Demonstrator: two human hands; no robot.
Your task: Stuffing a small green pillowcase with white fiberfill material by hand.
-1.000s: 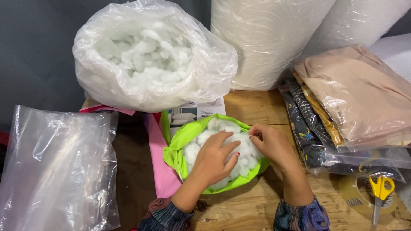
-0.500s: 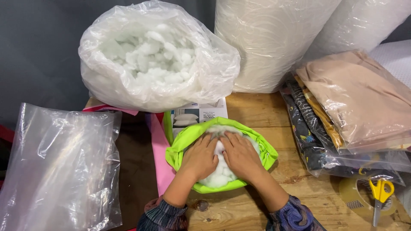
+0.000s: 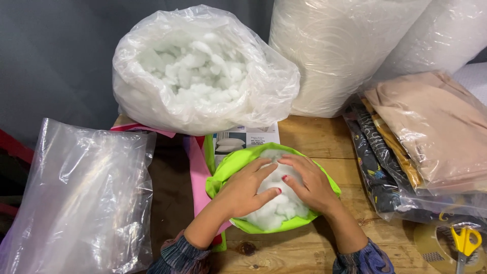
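Note:
A lime green fabric cover [image 3: 231, 170] lies on the wooden table [image 3: 314, 137], its mouth open and packed with white fibre stuffing [image 3: 276, 210]. My left hand [image 3: 246, 190] lies flat on the stuffing, fingers pointing right. My right hand [image 3: 307, 182] rests on the stuffing beside it, fingers pointing left and touching the left fingertips. Both hands press down into the filling; neither grips anything. Behind them stands a big clear plastic bag of white stuffing [image 3: 200, 71], open at the top.
A flat clear plastic bag [image 3: 76, 198] lies at the left. Pink fabric [image 3: 198, 170] and a printed sheet [image 3: 243, 139] lie under the cover. Large white rolls [image 3: 345, 50] stand behind. Bagged folded fabrics [image 3: 431, 137] are stacked right, with yellow-handled scissors [image 3: 464, 243] near a tape roll [image 3: 431, 246].
Both hands have come together on top of the stuffing. The right hand slid from the cover's right rim to its middle, and the left hand shifted left.

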